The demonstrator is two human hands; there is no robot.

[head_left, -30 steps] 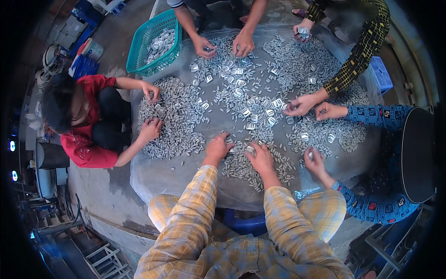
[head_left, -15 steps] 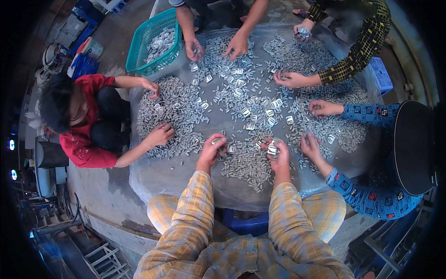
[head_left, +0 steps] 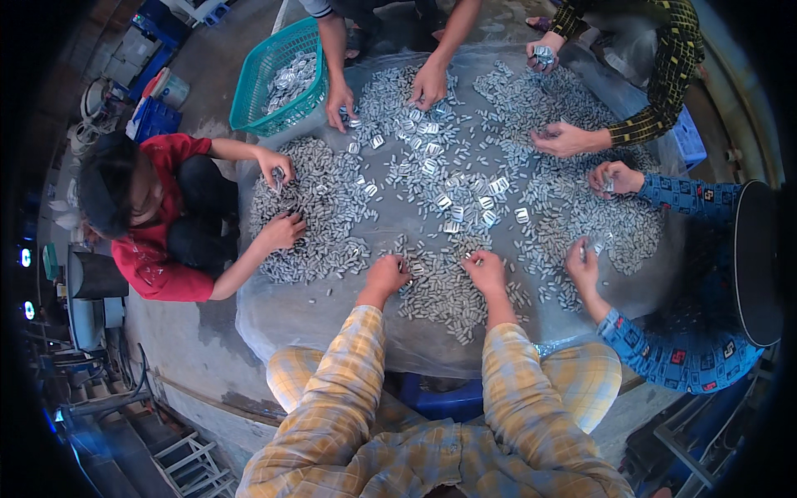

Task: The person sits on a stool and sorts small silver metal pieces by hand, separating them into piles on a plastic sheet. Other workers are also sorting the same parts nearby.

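My left hand (head_left: 386, 275) is at the left edge of the near pile of small grey pellet-shaped pieces (head_left: 448, 303). Its fingers are curled, and what they grip, if anything, is hidden. A silver slotted square piece (head_left: 418, 270) lies just right of its fingertips. On the pile's far right side, my right hand (head_left: 486, 272) is palm down, fingers bent and thumb pressed toward them; whatever sits inside is out of sight. Beyond both hands lie several loose slotted square pieces (head_left: 443, 202) among scattered pellets.
Plastic sheeting (head_left: 332, 328) covers the work surface. Co-workers' hands reach in around it: a red-sleeved person (head_left: 170, 216) left, a blue-sleeved arm (head_left: 614, 324) close on my right, others far side. A teal basket (head_left: 249, 112) of slotted pieces stands far left.
My right hand has turned palm down onto the pile; the slotted pieces seen in it earlier no longer show. My left hand has come slightly nearer, fingers curled more. Co-workers' hands have shifted.
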